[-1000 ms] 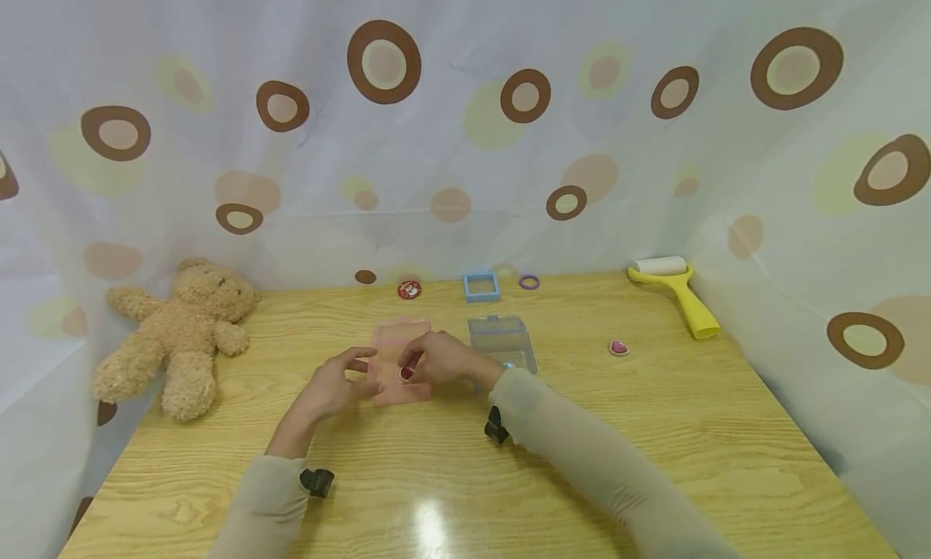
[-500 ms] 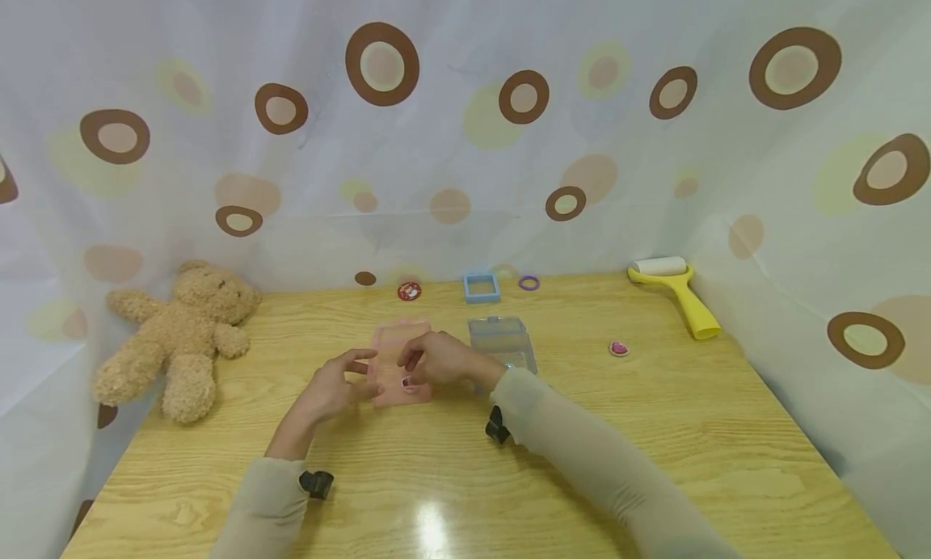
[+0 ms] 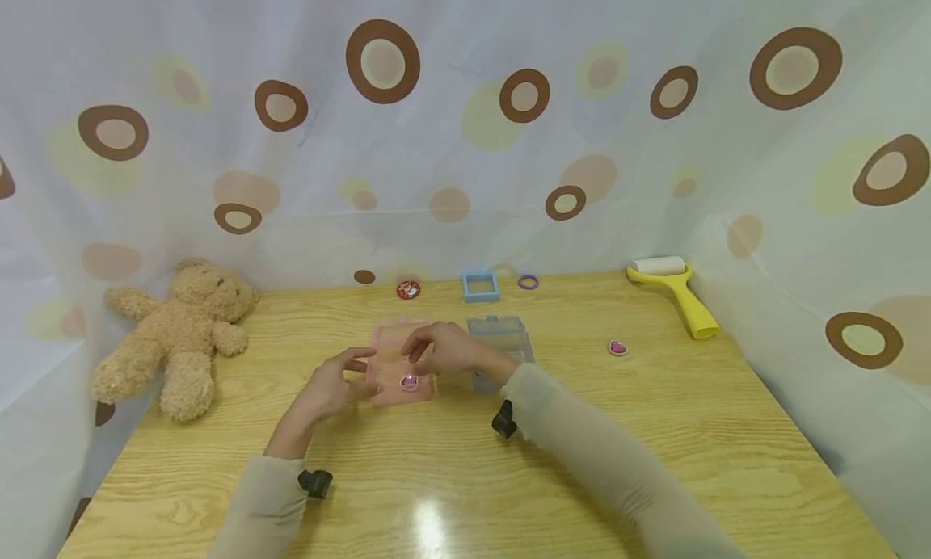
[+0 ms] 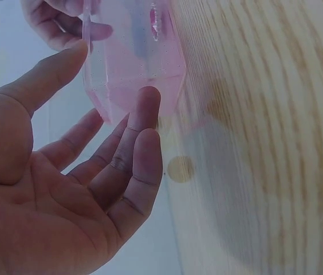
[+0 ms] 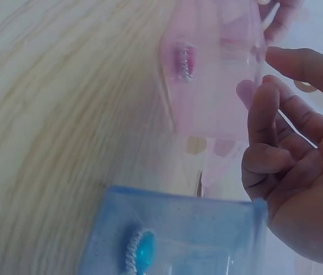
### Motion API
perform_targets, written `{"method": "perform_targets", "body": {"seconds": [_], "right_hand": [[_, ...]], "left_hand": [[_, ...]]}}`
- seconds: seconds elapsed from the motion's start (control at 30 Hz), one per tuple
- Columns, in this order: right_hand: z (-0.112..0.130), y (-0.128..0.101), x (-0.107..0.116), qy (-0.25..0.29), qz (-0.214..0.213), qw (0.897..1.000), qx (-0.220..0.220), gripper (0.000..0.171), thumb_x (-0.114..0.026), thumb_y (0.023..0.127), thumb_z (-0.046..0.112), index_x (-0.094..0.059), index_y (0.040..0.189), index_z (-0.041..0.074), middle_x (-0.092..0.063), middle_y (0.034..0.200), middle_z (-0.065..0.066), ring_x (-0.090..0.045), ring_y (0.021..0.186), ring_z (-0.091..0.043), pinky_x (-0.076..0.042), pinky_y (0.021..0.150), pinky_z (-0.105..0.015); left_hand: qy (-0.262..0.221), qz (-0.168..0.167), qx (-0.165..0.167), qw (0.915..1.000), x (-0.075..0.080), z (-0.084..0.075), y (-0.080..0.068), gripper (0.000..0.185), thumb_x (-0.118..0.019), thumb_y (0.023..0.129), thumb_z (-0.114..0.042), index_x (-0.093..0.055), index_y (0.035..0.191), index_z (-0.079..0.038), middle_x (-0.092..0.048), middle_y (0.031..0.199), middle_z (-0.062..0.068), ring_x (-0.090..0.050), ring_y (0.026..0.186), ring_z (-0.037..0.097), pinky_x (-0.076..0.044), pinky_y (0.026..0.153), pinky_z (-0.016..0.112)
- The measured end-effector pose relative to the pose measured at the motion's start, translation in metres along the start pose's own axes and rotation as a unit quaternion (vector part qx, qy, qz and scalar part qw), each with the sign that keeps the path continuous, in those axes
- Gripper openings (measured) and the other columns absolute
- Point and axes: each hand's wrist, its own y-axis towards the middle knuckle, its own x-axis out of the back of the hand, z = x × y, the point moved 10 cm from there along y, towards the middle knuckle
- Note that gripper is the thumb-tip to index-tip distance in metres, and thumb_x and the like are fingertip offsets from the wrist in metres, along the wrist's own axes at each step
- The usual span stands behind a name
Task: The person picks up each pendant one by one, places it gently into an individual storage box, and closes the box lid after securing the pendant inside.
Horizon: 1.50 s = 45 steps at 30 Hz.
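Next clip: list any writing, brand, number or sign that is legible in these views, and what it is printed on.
No legible text in any view.
Red round badge at the back of the table: it bears a white mark, too small to read.
Pink box, blue box, yellow lint roller, teddy bear: no label visible.

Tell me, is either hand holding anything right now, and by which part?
The left hand steadies the pink box, fingertips touching its left edge. The right hand hovers over the box with fingers loosely curled, holding nothing; the pink gem lies inside the box.
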Motion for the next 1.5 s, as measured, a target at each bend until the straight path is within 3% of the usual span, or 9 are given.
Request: {"method": "perform_targets", "body": {"seconds": [0.13, 0.33, 0.63, 0.93, 1.3, 1.5], "right_hand": [[0.001, -0.004, 0.007, 0.018, -0.005, 1.0, 0.013, 0.029, -0.07, 0.091, 0.011, -0.069, 0.119, 0.005, -0.073, 0.11, -0.011, -0.068, 0.101, -0.026, -0.053, 0.08, -0.027], [-0.003, -0.011, 0.02, 0.033, -0.021, 0.999, 0.019, 0.029, -0.071, 0.092, 0.012, -0.068, 0.119, 0.003, -0.073, 0.112, -0.014, -0.068, 0.105, -0.025, -0.054, 0.088, -0.03], [-0.015, -0.024, 0.038, 0.047, -0.04, 0.998, 0.001, 0.023, -0.068, 0.095, 0.018, -0.069, 0.118, 0.015, -0.072, 0.114, -0.006, -0.066, 0.106, -0.018, -0.054, 0.094, -0.034], [-0.03, -0.038, 0.055, 0.028, -0.064, 0.997, -0.018, 0.025, -0.068, 0.096, 0.027, -0.069, 0.119, 0.017, -0.071, 0.107, 0.005, -0.066, 0.1, -0.014, -0.054, 0.085, -0.032], [-0.059, -0.058, 0.073, 0.044, -0.082, 0.995, -0.038, 0.027, -0.068, 0.095, 0.027, -0.068, 0.121, 0.019, -0.072, 0.11, 0.003, -0.066, 0.101, -0.015, -0.053, 0.088, -0.034], [-0.07, -0.07, 0.084, 0.052, -0.093, 0.993, -0.042, 0.032, -0.068, 0.096, 0.026, -0.067, 0.125, 0.012, -0.071, 0.11, 0.0, -0.066, 0.099, -0.017, -0.053, 0.086, -0.034]], "left_hand": [[0.001, 0.001, 0.0, 1.0, -0.001, 0.0, 0.0, 0.064, -0.072, 0.092, -0.023, -0.045, 0.149, -0.013, -0.057, 0.138, 0.023, -0.059, 0.119, 0.038, -0.054, 0.088, 0.044], [0.002, 0.0, 0.005, 1.0, -0.001, 0.002, 0.0, 0.064, -0.073, 0.092, -0.023, -0.045, 0.149, -0.013, -0.057, 0.137, 0.023, -0.059, 0.119, 0.038, -0.054, 0.088, 0.045], [0.001, -0.001, 0.002, 1.0, 0.0, 0.002, 0.0, 0.065, -0.074, 0.091, -0.022, -0.045, 0.149, -0.012, -0.057, 0.137, 0.023, -0.06, 0.117, 0.038, -0.055, 0.084, 0.04], [0.005, -0.003, -0.009, 0.9999, 0.0, 0.001, 0.001, 0.065, -0.073, 0.092, -0.023, -0.045, 0.149, -0.011, -0.057, 0.136, 0.023, -0.059, 0.119, 0.04, -0.055, 0.085, 0.043], [0.006, -0.003, -0.015, 0.9999, 0.0, 0.0, 0.001, 0.065, -0.073, 0.092, -0.022, -0.045, 0.148, -0.011, -0.058, 0.135, 0.024, -0.059, 0.119, 0.041, -0.056, 0.085, 0.043], [0.007, -0.005, -0.013, 0.9999, 0.0, 0.0, 0.0, 0.065, -0.074, 0.091, -0.022, -0.045, 0.148, -0.011, -0.058, 0.135, 0.024, -0.059, 0.119, 0.041, -0.055, 0.086, 0.043]]}}
